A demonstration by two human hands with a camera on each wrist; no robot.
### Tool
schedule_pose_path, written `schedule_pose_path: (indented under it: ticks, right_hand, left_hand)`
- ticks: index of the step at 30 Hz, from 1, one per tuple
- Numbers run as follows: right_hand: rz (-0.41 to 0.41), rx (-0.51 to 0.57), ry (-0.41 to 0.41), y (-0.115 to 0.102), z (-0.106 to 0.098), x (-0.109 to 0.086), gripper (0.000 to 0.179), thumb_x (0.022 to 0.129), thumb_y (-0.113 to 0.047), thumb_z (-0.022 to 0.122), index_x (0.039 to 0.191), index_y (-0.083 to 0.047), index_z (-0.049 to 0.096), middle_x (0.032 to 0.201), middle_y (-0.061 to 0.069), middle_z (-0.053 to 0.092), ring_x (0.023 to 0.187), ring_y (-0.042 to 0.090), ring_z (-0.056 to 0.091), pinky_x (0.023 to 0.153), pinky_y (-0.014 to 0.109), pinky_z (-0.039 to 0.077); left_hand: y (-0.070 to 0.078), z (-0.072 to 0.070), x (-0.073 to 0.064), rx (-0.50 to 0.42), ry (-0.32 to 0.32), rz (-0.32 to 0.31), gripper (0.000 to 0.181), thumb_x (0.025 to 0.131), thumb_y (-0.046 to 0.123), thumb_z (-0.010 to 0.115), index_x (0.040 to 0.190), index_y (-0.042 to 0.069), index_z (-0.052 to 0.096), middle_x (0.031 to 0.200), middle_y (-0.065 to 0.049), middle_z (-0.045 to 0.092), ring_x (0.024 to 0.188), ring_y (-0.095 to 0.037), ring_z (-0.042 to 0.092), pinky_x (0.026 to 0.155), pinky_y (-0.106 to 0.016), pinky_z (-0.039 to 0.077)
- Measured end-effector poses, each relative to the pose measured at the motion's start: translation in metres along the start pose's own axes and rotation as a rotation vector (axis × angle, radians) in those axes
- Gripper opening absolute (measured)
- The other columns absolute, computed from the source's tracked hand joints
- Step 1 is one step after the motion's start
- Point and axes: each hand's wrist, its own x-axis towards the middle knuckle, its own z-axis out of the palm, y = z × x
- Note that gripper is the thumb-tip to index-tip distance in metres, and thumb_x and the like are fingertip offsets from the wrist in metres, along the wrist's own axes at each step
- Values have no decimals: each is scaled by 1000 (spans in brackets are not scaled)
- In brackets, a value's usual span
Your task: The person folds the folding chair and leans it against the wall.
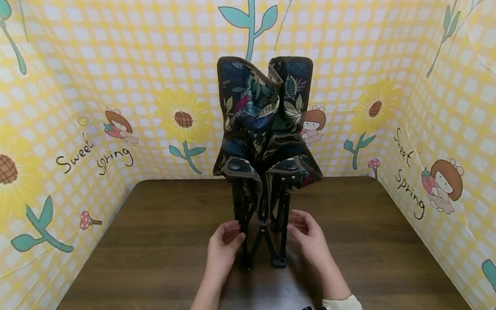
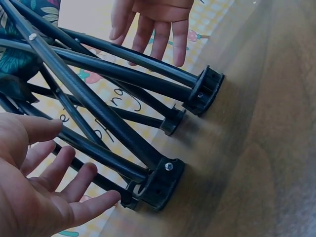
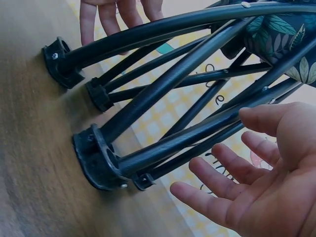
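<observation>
A folding camp chair (image 1: 249,102) with dark leaf-print fabric stands upright, mostly folded, on the wooden table. Its thin black tubular legs (image 2: 116,113) cross one another and end in black plastic feet (image 3: 98,158). Left of the legs is my left hand (image 1: 225,246), fingers spread and palm facing the frame. On the opposite side my right hand (image 1: 310,239) mirrors it, its fingers (image 3: 207,177) loosely extended beside the tubes. Neither hand grips a leg; whether any fingertip touches a tube I cannot tell. The fabric hides the upper frame.
The brown wooden table (image 1: 152,255) lies under the chair. Yellow checked sheeting (image 1: 140,62) with sunflowers and cartoon figures walls the back and both sides, and the chair's back stands close to the rear sheet.
</observation>
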Motion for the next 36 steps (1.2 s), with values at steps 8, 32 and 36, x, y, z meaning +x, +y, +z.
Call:
schedule_pose_path:
  ticks: [8, 32, 36]
  right_hand:
    - [48, 28, 13, 4, 6, -1, 45, 100, -4, 62, 143, -8, 50, 132, 18, 59, 114, 29, 62, 90, 54, 58]
    - [51, -10, 38, 7, 12, -5, 38, 90, 7, 72, 123, -5, 57, 113, 20, 62, 88, 23, 63, 68, 42, 63]
    - [39, -45, 47, 8, 13, -5, 35, 90, 7, 71, 120, -6, 57, 111, 19, 61, 90, 25, 63, 71, 49, 63]
  left_hand:
    - [-5, 3, 1, -13, -23, 24, 33, 95, -1, 69, 127, 5, 66, 118, -15, 68, 110, -29, 64, 88, -22, 53]
    - [-8, 8, 3, -3, 115, 92, 26, 90, 3, 78, 115, 9, 76, 104, -13, 74, 87, -16, 66, 63, -21, 57]
    - [-11, 10, 3, 6, 114, 88, 26, 91, 2, 77, 115, 10, 76, 103, -12, 74, 85, -16, 67, 62, -22, 57]
